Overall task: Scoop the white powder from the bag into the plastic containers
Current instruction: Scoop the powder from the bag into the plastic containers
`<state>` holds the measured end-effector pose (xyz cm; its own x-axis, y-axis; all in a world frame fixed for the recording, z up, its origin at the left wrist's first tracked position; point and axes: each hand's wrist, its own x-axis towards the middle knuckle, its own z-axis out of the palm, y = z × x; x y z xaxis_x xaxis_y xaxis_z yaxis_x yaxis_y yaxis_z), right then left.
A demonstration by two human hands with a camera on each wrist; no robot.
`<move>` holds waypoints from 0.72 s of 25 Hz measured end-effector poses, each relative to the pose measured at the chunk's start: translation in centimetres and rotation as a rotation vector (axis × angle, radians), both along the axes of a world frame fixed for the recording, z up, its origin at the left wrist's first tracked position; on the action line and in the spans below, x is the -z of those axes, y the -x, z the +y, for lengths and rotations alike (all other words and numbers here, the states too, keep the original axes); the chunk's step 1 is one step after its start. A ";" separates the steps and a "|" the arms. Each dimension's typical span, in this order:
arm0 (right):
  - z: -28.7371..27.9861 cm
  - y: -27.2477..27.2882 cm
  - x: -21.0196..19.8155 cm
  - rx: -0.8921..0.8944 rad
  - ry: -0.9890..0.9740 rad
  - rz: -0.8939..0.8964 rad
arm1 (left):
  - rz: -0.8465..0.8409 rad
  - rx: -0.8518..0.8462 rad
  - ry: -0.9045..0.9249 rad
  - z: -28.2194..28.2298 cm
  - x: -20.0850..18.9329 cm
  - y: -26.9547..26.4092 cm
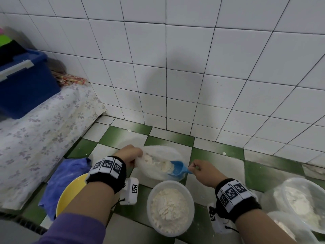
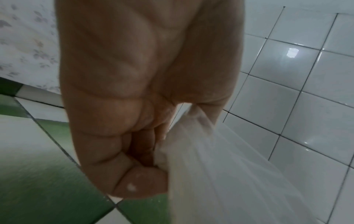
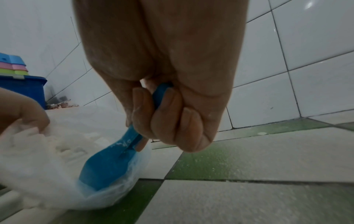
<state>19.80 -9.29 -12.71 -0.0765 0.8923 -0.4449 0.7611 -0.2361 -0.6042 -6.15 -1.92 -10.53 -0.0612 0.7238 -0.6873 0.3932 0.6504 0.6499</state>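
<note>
A clear plastic bag (image 1: 159, 153) of white powder (image 1: 161, 165) lies on the green-and-white tiled floor. My left hand (image 1: 131, 154) grips the bag's left rim (image 2: 191, 151) and holds its mouth up. My right hand (image 1: 202, 170) grips the handle of a blue scoop (image 1: 177, 169), whose bowl (image 3: 107, 166) sits inside the bag's mouth against the powder. A round plastic container (image 1: 170, 207) heaped with powder stands just in front of the bag, between my wrists.
Two more plastic containers (image 1: 299, 201) with powder stand at the right. A yellow bowl (image 1: 70, 192) and a blue cloth (image 1: 61, 178) lie at the left. A flowered cover (image 1: 35, 138) with a blue bin (image 1: 22, 83) rises at far left. The white tiled wall (image 1: 193, 85) stands close behind.
</note>
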 end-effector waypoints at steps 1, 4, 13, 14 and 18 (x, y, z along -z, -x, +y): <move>-0.1 0.0 0.0 -0.007 0.000 -0.004 | -0.053 -0.032 0.042 -0.4 0.0 -0.2; -0.4 0.1 -0.1 -0.026 0.015 -0.002 | -0.098 -0.003 0.120 -1.2 0.2 -0.8; -1.4 0.8 0.4 -0.003 0.016 0.041 | -0.018 -0.141 -0.073 -0.5 1.8 -0.7; -1.4 0.8 0.3 -0.002 0.010 0.044 | -0.084 -0.135 -0.012 -0.9 1.5 -0.9; -1.3 1.0 0.4 -0.001 0.007 0.055 | -0.154 0.052 0.152 -2.3 1.0 -0.8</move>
